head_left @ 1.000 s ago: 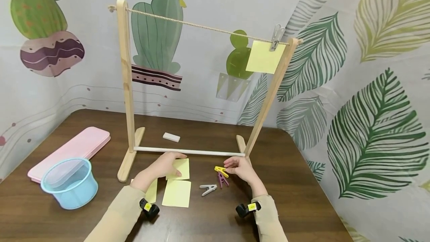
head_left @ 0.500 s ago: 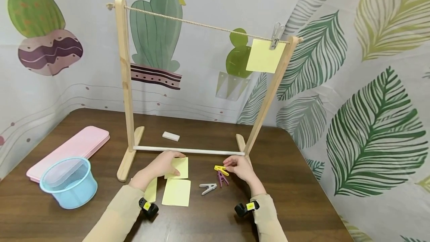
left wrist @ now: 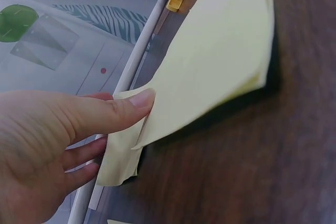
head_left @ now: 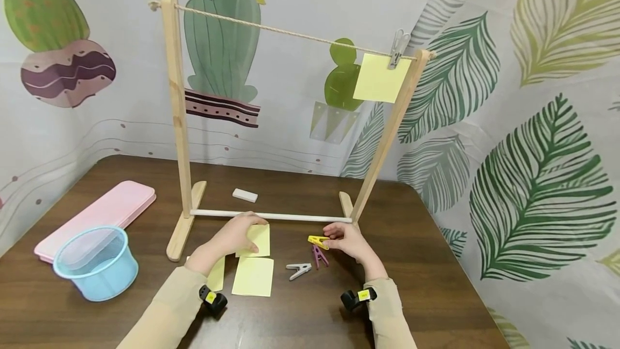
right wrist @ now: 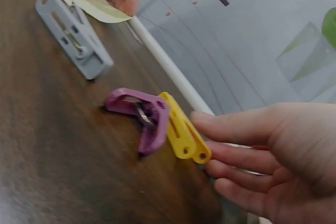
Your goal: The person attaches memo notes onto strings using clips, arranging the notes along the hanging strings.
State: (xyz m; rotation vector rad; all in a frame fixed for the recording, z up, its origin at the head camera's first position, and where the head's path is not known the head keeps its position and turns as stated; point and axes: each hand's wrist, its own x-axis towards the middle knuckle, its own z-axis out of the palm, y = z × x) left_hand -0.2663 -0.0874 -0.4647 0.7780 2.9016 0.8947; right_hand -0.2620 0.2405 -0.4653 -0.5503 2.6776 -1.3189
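"Hands first, please: what are they doing?"

"Both are near the center of the head view, over a brown desk (head_left: 290, 322). The left hand (head_left: 236, 235) pinches a yellow sheet (head_left: 261, 240), thumb at the near edge, fingers at the far one. Those fingertips are partly hidden by the paper."

"And the other?"

"Just right of center, the right hand (head_left: 349, 240) pinches a yellow clip (head_left: 317, 240) between thumb and fingers. In the right wrist view, a purple clip (right wrist: 158, 132) overlaps it; I can't tell whether they touch."

"What else is hard to make out?"

"Below center, a second sheet (head_left: 253, 277) shows fully, with a gray clip (head_left: 304, 267) to its right, but the left arm (head_left: 201, 262) covers most of a third sheet (head_left: 218, 274). Both sleeves (head_left: 162, 308) are cut off by the bottom edge. At the bottom of the left wrist view, a pale sliver (left wrist: 116, 222) is too small to identify."

"Upper right?"

"A hung sheet (head_left: 379, 82), its top edge partly covered by a silver clip (head_left: 394, 57)."
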